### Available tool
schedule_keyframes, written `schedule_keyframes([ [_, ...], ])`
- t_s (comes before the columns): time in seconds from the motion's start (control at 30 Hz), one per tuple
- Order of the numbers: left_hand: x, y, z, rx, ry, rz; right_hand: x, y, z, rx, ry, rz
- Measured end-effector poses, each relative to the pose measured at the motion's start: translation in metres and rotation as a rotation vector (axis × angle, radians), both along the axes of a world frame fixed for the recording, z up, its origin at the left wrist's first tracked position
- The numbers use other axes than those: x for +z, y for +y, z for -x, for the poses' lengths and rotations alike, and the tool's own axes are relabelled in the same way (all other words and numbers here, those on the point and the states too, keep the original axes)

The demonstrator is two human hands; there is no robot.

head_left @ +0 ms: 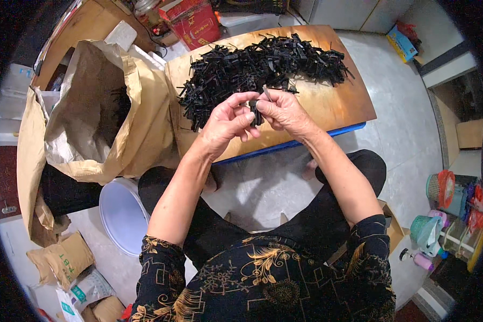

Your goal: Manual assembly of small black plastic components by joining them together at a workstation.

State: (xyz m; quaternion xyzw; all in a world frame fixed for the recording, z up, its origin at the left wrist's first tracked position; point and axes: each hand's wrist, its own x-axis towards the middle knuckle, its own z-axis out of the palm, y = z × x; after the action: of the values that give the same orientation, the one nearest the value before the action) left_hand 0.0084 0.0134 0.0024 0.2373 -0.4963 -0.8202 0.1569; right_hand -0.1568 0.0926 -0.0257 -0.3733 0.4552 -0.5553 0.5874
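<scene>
Setting: grey tiled floor with a low wooden table (327, 102) in front of a seated person; all places below are given relative to this table.
Pile: black plastic pieces (263, 64) heaped across the far half of the table top.
Left hand (226, 121): raised over the near edge of the table, fingers curled, pinching a small black part (255, 112) against the other hand.
Right hand (287, 112): meets the left over the same edge, gripping the same black part, with a thin grey tool (266, 94) standing up between thumb and forefinger.
Sack: large brown paper sack (102, 107) left of the table, mouth open, more black pieces inside.
Bucket: white bucket (124, 214) on the floor, nearer than the table and left of the person's knees.
Risk: the part, held only at the fingertips, may well slip and drop to the floor between the knees; the tool tip sits close to the fingers and could nick one.
Packages: red rectangular box (194, 24) behind the table; blue and yellow box (401, 44) on the floor to the far right; small printed brown bags (64, 260) on the floor, well to the near left.
</scene>
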Motion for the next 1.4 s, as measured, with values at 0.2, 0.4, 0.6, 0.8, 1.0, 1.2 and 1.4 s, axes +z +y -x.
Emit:
schedule_keyframes([
  [0.2, -0.005, 0.004, 0.002, -0.085, -0.216, 0.403, -0.007, -0.003, -0.013, -0.046, 0.184, 0.073],
  [0.4, -0.014, -0.010, -0.004, -0.012, -0.127, 0.305, -0.001, -0.004, -0.018, -0.036, 0.347, 0.075],
  [0.6, -0.023, -0.015, -0.006, 0.010, -0.194, 0.398, -0.002, -0.005, -0.027, 0.030, 0.519, 0.040],
  [0.8, -0.026, -0.019, -0.002, -0.008, -0.217, 0.422, -0.013, -0.008, -0.029, -0.017, 0.364, 0.011],
  [1.0, -0.030, -0.019, 0.000, 0.014, -0.297, 0.502, -0.016, -0.015, -0.031, -0.015, 0.332, -0.043],
  [1.2, -0.030, -0.017, 0.005, 0.066, -0.430, 0.782, -0.031, -0.021, -0.029, -0.078, 0.481, 0.009],
  [1.4, -0.033, -0.023, 0.006, 0.218, -0.227, 0.376, -0.019, -0.028, 0.011, 0.021, 0.842, 0.034],
])
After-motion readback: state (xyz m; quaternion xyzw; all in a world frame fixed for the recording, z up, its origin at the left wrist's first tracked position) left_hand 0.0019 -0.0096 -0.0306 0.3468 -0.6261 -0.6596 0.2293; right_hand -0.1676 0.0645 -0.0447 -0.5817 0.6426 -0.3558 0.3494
